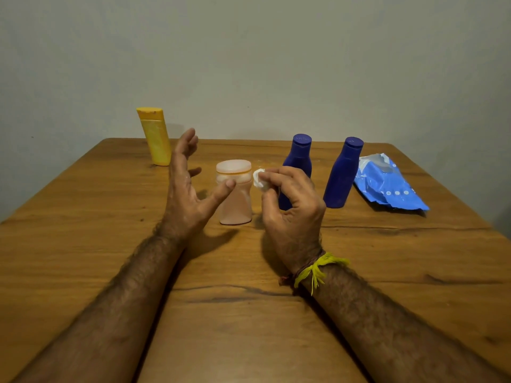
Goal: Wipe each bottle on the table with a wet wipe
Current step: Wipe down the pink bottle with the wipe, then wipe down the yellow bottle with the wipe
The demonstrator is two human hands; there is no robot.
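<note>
Beside pink bottle (235,194): right fingers (272,175) pinching wipe (260,181).

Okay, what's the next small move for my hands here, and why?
Probably close the left hand around the pink bottle: it is open beside the bottle, gripping nothing, while the right hand pinches the wet wipe by its cap.
</note>
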